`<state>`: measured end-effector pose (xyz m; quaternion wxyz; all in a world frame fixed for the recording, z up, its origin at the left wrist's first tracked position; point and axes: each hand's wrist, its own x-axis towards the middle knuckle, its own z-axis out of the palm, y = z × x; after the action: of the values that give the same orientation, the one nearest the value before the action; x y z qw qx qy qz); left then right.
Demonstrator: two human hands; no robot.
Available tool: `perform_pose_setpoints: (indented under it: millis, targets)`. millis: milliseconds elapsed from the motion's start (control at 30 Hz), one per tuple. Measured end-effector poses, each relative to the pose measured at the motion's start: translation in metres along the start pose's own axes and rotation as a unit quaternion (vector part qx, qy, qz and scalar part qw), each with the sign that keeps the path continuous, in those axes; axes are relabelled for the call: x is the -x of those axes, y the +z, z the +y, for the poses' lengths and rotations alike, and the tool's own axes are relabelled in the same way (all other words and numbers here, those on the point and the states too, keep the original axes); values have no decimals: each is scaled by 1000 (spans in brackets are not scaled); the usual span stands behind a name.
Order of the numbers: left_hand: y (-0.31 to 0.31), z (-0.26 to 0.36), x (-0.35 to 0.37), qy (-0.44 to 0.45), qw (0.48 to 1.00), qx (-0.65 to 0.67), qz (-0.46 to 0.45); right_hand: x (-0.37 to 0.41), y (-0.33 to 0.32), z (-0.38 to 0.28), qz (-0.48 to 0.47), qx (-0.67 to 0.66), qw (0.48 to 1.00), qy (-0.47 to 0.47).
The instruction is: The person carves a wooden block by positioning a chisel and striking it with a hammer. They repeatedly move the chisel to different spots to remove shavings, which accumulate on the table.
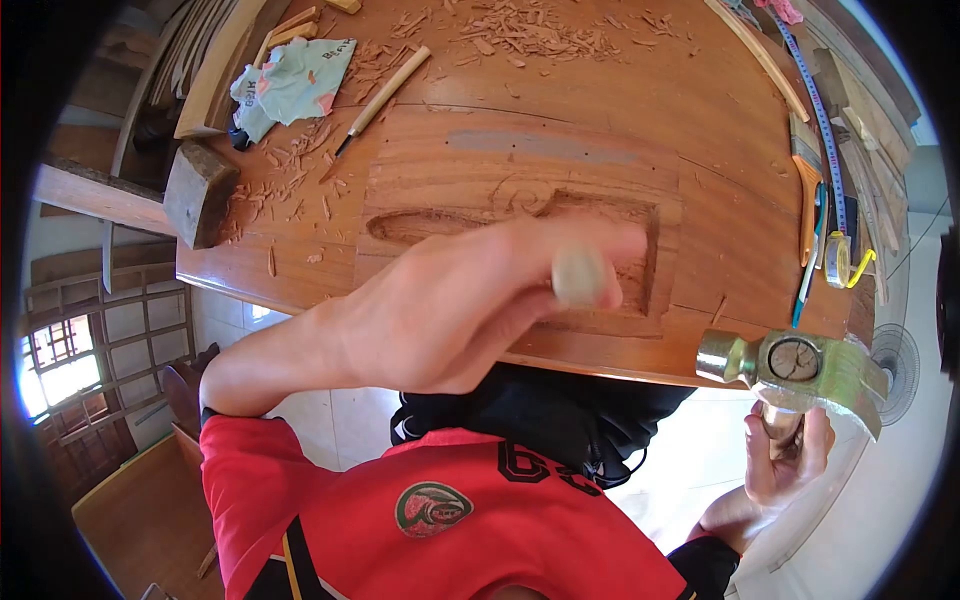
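My left hand (455, 295), slightly blurred, is closed round a wooden-handled chisel (578, 277) above the carved panel (430, 178). The round butt of its handle points up towards me, and the blade is hidden beneath the hand. Carved into the panel are a curling scroll, a long groove on the left and a deeper squarish recess (640, 290), partly covered by the hand. At the lower right, my right hand (785, 460) grips a metal hammer (815, 365) by its handle, just below the head. The hammer is raised off the table's near edge, apart from the chisel.
Another wooden-handled chisel (385, 100) lies at the upper left near a pale cloth (300, 85) and scattered wood shavings (520, 30). A wood block (200, 195) sits at the left edge. On the right are a brush (806, 190), a pen (812, 255) and a tape measure (838, 260).
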<state>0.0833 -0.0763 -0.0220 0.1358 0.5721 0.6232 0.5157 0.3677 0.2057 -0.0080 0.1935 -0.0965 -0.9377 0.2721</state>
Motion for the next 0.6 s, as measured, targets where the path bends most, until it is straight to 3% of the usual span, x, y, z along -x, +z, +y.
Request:
perform_pose_setpoints:
  millis: [33,100,200,600]
  targets:
    - [3,-3,0,-1,999,34,33,-1,1,0,-1,3,1000,-3]
    - [0,2,-2,-93,990,110,1,-4,2,-1,-4,10,1000,-8]
    - [0,4,-5,-116,986,118,-22,-12,2,-3,-32,21,998,-42]
    - [-4,-4,-12,-44,992,93,-69,-20,6,-3,-2,-7,998,-64]
